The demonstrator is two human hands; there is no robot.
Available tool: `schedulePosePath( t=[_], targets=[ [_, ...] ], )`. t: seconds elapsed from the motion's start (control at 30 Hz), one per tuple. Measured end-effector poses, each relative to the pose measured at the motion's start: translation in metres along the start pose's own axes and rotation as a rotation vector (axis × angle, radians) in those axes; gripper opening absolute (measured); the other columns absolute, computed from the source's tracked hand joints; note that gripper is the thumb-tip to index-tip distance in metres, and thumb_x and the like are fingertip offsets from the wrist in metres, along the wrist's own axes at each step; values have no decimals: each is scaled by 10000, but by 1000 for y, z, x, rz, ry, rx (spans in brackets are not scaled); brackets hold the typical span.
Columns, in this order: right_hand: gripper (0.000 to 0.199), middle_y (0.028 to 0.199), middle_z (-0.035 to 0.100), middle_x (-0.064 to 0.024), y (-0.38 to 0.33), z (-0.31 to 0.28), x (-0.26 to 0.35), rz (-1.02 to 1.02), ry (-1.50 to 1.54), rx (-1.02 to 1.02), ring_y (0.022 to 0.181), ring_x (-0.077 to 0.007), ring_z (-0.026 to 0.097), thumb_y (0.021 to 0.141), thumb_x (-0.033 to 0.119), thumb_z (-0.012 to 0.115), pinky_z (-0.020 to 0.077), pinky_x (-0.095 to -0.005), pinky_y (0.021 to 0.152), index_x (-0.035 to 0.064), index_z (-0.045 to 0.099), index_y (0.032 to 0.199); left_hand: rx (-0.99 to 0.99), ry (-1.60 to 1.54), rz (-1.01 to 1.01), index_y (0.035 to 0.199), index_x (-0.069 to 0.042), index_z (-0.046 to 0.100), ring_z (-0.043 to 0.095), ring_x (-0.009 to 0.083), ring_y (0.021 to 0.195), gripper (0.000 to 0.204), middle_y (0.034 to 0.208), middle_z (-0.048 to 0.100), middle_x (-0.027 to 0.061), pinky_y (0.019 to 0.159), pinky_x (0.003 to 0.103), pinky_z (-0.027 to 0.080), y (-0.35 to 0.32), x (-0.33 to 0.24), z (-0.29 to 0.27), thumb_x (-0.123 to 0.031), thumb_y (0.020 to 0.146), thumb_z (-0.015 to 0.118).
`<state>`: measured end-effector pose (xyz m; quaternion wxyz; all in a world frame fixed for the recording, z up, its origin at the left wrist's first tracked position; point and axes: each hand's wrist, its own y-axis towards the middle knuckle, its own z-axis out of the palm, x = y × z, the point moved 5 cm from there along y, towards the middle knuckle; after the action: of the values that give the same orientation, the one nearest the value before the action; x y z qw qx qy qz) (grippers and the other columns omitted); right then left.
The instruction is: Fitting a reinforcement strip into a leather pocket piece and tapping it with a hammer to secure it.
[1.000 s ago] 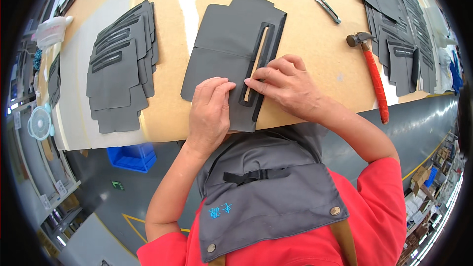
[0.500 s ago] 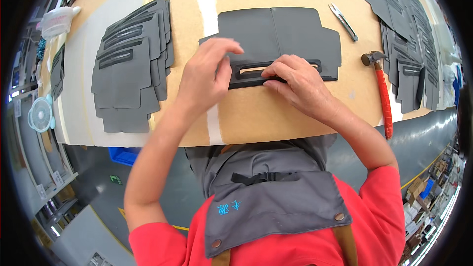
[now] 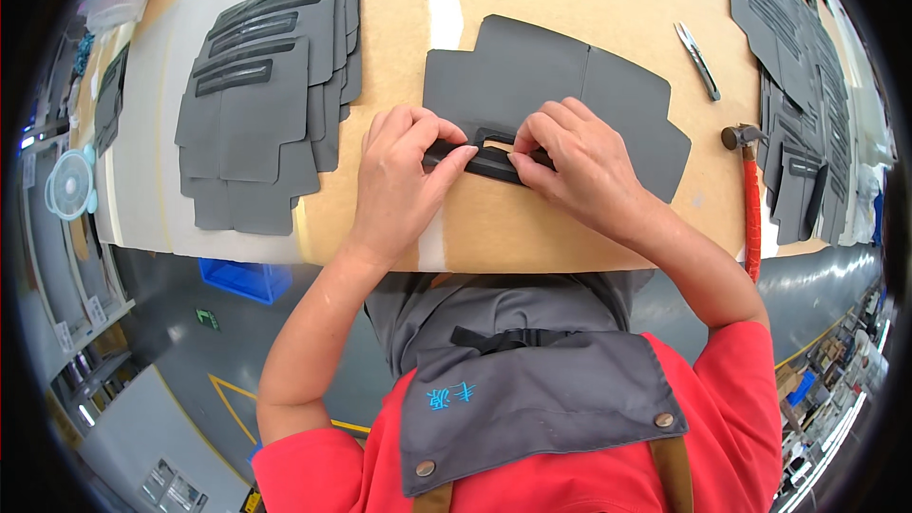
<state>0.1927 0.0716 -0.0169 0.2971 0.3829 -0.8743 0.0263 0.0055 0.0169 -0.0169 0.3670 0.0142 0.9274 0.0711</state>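
both hands, left hand point(image 3: 404, 171) and right hand point(image 3: 575, 166), pinch a dark strip point(image 3: 484, 160) on the grey panel point(image 3: 570, 85).

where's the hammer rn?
Head view, person's right: the red-handled hammer lies at the table's right front edge, head away from the person, between the grey sheet under both hands and the right-hand stack of grey pieces, apart from the right hand.
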Motion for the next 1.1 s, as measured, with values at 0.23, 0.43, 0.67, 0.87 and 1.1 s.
schedulePosePath(
  t=[0.23,0.43,0.67,0.87,1.1],
  targets=[
    [96,880,658,-39,-3,11,-6,-10,188,43,838,-255,614,865,125,765,490,-385,801,85,692,913,79,9,-56,881,-58,719,572,250,944,153,920,615,52,799,371,475,6,2,0,-152,829,828],
    [233,904,662,-34,-6,10,-5,-192,157,-74,769,-221,609,822,23,791,508,-356,678,89,773,1045,223,-14,-179,856,-63,702,577,269,934,137,905,615,63,870,397,462,17,-1,-3,-137,821,812],
    [446,915,625,-27,-12,13,-2,-351,41,-94,749,-186,581,718,-13,774,507,-326,634,83,753,1153,344,-93,-304,875,-32,687,618,230,695,111,792,696,73,706,362,516,28,-7,-1,-78,832,778],
    [407,937,561,-66,-15,12,5,-474,-67,-77,779,-201,562,758,19,711,516,-325,673,-14,697,1164,418,-149,-428,916,-20,697,481,55,618,156,754,654,-21,586,249,435,33,2,1,-131,877,800],
    [370,893,494,-70,-18,15,7,-526,-95,-113,783,-195,519,793,44,683,498,-312,674,-60,673,1148,443,-92,-418,909,-23,695,502,52,659,169,756,636,-23,603,242,446,33,-3,6,-156,888,798]
  ],
)
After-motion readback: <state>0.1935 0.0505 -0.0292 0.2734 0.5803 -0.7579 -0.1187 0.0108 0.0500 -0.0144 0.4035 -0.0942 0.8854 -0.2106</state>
